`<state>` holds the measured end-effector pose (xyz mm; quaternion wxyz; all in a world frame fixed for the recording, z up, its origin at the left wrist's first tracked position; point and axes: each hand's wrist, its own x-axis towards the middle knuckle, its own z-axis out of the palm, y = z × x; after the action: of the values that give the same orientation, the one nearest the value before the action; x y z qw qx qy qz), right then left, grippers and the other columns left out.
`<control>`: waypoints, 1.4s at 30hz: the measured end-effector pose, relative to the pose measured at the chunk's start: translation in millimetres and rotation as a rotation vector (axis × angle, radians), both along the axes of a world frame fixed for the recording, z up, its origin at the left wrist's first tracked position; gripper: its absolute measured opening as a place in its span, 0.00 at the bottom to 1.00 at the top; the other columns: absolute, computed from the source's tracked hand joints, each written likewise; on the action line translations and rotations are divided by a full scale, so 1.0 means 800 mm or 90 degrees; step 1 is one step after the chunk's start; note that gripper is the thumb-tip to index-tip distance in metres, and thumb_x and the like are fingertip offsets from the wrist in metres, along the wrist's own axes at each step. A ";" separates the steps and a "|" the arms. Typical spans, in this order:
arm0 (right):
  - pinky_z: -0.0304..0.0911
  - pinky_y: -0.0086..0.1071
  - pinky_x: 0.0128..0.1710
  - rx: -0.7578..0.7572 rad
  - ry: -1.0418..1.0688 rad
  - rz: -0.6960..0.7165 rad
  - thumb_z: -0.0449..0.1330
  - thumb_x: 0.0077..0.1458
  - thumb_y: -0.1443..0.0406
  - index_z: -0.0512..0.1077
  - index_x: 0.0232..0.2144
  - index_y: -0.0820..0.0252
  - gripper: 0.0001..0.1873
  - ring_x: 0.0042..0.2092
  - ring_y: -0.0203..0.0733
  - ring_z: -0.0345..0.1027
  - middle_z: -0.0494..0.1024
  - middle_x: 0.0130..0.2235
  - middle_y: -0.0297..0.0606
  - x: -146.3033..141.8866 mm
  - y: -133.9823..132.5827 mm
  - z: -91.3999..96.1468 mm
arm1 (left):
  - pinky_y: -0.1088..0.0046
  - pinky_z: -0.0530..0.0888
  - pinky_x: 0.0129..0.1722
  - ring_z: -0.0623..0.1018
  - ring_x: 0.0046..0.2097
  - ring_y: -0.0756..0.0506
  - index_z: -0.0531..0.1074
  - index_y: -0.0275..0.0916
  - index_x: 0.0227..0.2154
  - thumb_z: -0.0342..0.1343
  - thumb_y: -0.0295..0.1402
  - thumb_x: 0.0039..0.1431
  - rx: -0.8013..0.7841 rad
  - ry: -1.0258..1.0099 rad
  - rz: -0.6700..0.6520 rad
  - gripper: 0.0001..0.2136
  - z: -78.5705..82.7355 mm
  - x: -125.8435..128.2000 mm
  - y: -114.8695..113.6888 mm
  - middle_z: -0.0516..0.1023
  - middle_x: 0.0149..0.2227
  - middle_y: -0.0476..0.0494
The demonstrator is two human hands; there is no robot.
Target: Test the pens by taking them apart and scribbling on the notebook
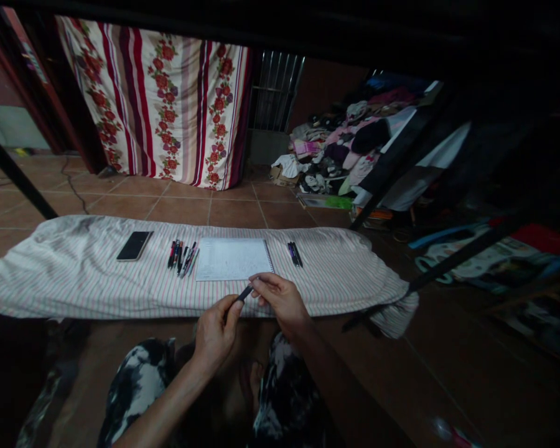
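Both my hands hold one dark pen (pixel 244 292) between them, just in front of a striped cloth (pixel 74 280) laid on the floor. My left hand (pixel 216 330) pinches its near end; my right hand (pixel 280 298) pinches the far end. Just beyond the hands a white notebook (pixel 233 258) lies flat on the cloth. Several pens (pixel 183 256) lie in a row left of the notebook. Two more pens (pixel 294 254) lie to its right. A black phone (pixel 134 245) rests further left on the cloth.
A floral striped curtain (pixel 168 106) hangs at the back. A heap of clothes (pixel 345 149) sits at the back right. Dark metal frame bars (pixel 401 168) cross the right side and one bar (pixel 14 174) the left. My patterned trouser knees (pixel 140 386) fill the bottom.
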<state>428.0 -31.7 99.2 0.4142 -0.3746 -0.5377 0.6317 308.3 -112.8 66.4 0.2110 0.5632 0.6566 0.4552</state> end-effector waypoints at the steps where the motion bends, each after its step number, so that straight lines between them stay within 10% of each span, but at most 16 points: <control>1: 0.57 0.26 0.22 -0.001 0.004 0.004 0.65 0.38 0.57 0.74 0.28 0.63 0.16 0.24 0.33 0.64 0.73 0.22 0.34 -0.001 0.004 -0.002 | 0.76 0.68 0.32 0.75 0.32 0.48 0.72 0.37 0.36 0.43 0.38 0.59 -0.001 -0.003 0.001 0.15 -0.002 -0.002 0.005 0.76 0.28 0.46; 20: 0.58 0.24 0.26 -0.142 0.006 -0.087 0.65 0.37 0.59 0.73 0.32 0.66 0.18 0.26 0.30 0.63 0.74 0.28 0.37 -0.034 0.139 -0.081 | 0.75 0.67 0.27 0.75 0.28 0.46 0.72 0.37 0.37 0.42 0.41 0.58 -0.104 -0.027 0.042 0.18 -0.058 -0.038 0.128 0.76 0.25 0.46; 31: 0.63 0.30 0.25 0.073 -0.311 -0.107 0.56 0.42 0.64 0.70 0.27 0.61 0.08 0.27 0.39 0.69 0.75 0.24 0.36 -0.060 0.235 -0.173 | 0.76 0.64 0.27 0.74 0.29 0.47 0.72 0.37 0.38 0.41 0.42 0.57 -0.186 -0.001 0.104 0.18 -0.104 -0.068 0.184 0.76 0.25 0.45; 42: 0.60 0.31 0.38 0.262 -0.574 -0.094 0.56 0.47 0.70 0.73 0.31 0.59 0.08 0.35 0.40 0.69 0.76 0.34 0.40 -0.078 0.265 -0.211 | 0.74 0.65 0.30 0.75 0.31 0.45 0.72 0.37 0.39 0.42 0.43 0.56 -0.237 -0.068 0.133 0.19 -0.116 -0.087 0.200 0.76 0.26 0.44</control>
<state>365.7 180.6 -69.4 0.2494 -0.5577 -0.7489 0.2568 238.9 47.6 -26.7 0.2975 0.4184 0.7720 0.3748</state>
